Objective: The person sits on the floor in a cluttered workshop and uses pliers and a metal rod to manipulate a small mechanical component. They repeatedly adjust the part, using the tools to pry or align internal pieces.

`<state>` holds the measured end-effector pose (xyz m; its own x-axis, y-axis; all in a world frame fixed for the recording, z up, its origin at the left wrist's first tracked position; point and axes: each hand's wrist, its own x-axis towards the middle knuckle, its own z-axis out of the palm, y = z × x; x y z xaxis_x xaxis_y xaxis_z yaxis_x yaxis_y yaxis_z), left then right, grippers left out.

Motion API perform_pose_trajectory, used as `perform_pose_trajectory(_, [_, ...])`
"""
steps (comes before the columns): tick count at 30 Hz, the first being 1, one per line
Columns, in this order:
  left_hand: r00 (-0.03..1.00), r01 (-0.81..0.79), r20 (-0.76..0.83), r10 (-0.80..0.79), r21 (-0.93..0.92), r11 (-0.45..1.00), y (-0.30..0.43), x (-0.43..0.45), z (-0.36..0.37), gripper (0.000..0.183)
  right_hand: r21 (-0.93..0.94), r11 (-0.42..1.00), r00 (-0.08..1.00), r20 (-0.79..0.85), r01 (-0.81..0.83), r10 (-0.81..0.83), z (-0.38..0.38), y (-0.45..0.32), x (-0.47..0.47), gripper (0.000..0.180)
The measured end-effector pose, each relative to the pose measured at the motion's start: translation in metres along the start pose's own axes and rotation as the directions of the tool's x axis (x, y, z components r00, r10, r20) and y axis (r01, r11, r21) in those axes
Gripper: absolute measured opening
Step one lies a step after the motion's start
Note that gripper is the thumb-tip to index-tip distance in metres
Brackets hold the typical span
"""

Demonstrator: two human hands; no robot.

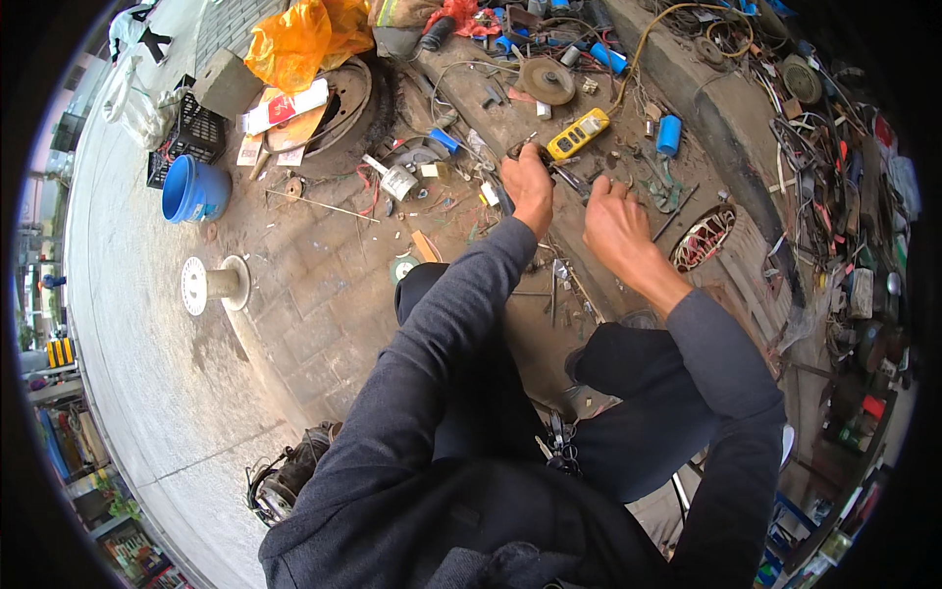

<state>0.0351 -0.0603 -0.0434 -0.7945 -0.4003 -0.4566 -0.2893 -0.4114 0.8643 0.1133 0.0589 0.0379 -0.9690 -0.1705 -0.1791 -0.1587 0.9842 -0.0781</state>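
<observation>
My left hand [531, 185] is closed around a small dark part [519, 149], mostly hidden by the fingers. Just right of it, my right hand [622, 222] curls over a slim metal hand tool [571, 179] that points toward the left hand; its exact kind is unclear. Beyond both hands lies a yellow power strip [578, 135] with a plug in one end and a cord running up and away. A blue cylinder [669, 135] stands to the right. Left of the left hand, a white motor-like metal part [397, 182] rests among wire scraps.
A round wheel-like disc [547, 81] lies beyond the power strip. Scrap metal and cables [831, 169] pile up on the right. Leftward are a blue bucket [195, 189], a white spool [215, 285], a black crate [195, 129] and a wheel rim [357, 110]. A person [137, 33] is farther off.
</observation>
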Motion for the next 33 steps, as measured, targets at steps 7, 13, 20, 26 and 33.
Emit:
perform_pose_trajectory(7, [0.942, 0.212, 0.302, -0.147, -0.192, 0.958, 0.012, 0.004, -0.004, 0.022, 0.161, 0.986, 0.996, -0.074, -0.039, 0.051, -0.003, 0.004, 0.002, 0.031])
perform_pose_trajectory(13, [0.939, 0.256, 0.295, -0.179, -0.249, 0.934, 0.018, -0.001, -0.002, 0.022, 0.15, 0.989, 0.995, -0.1, -0.012, 0.027, 0.006, 0.011, 0.006, 0.038])
perform_pose_trajectory(20, [0.981, 0.122, 0.184, -0.063, -0.329, 0.936, 0.018, -0.001, -0.003, 0.025, 0.689, 0.725, 0.997, 0.057, 0.003, -0.058, -0.016, 0.003, 0.011, 0.019])
perform_pose_trajectory(26, [0.823, 0.509, 0.481, -0.302, -0.388, 0.769, 0.022, -0.003, -0.009, 0.034, 0.846, 0.162, 0.801, 0.534, -0.508, -0.271, -0.032, 0.014, 0.013, 0.017])
perform_pose_trajectory(33, [0.999, 0.031, 0.026, -0.032, 0.045, 0.999, -0.019, 0.015, 0.003, 0.049, -0.104, 0.994, 0.999, -0.031, 0.022, -0.025, 0.015, 0.007, 0.018, 0.068])
